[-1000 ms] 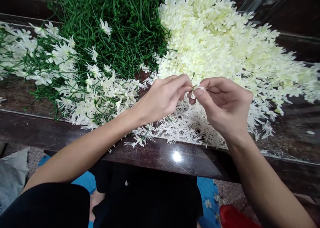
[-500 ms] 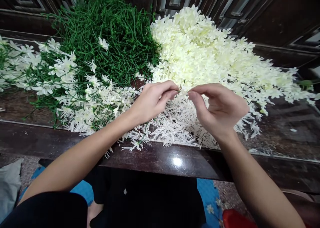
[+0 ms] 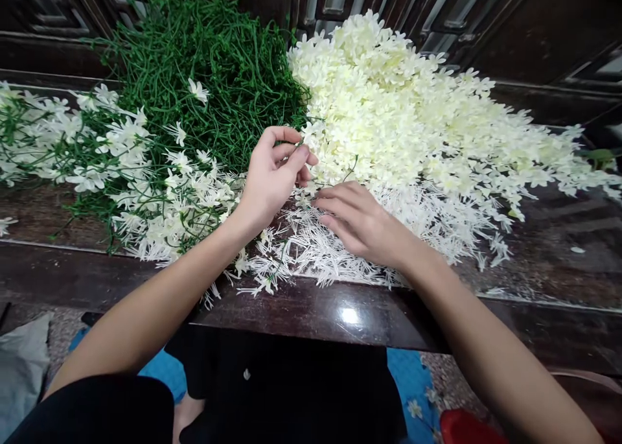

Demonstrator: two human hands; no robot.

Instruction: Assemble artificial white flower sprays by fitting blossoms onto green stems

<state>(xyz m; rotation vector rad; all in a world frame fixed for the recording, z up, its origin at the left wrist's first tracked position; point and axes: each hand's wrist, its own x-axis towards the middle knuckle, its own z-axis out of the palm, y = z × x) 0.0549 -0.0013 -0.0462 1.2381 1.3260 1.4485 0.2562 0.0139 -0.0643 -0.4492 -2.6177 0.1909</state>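
Observation:
My left hand (image 3: 276, 168) is raised at the edge of the green heap, thumb and forefinger pinching what looks like a thin green artificial stem (image 3: 301, 142). Just to its right, my right hand (image 3: 357, 225) reaches in low, fingers stretched and slightly apart. Its fingertips are close to a small white flower (image 3: 305, 199); whether they touch it I cannot tell. Under and around that hand lie loose white thread-like stamens (image 3: 330, 253). Behind it rises a large pile of cream flower heads (image 3: 383, 107). A single green stem (image 3: 352, 167) sticks up among them.
A tangled heap of green stems (image 3: 208, 68) stands at the back left. White flowers on stems (image 3: 131, 139) spread along the left. All lie on a dark wooden bench (image 3: 301, 311) against a carved wooden back (image 3: 515, 35). Below are a blue mat (image 3: 411, 385) and a red object (image 3: 464, 426).
My left hand has moved left and up, still pinching. My right hand has shifted left and down, its pinch loosened and its fingers now stretched over the stamens.

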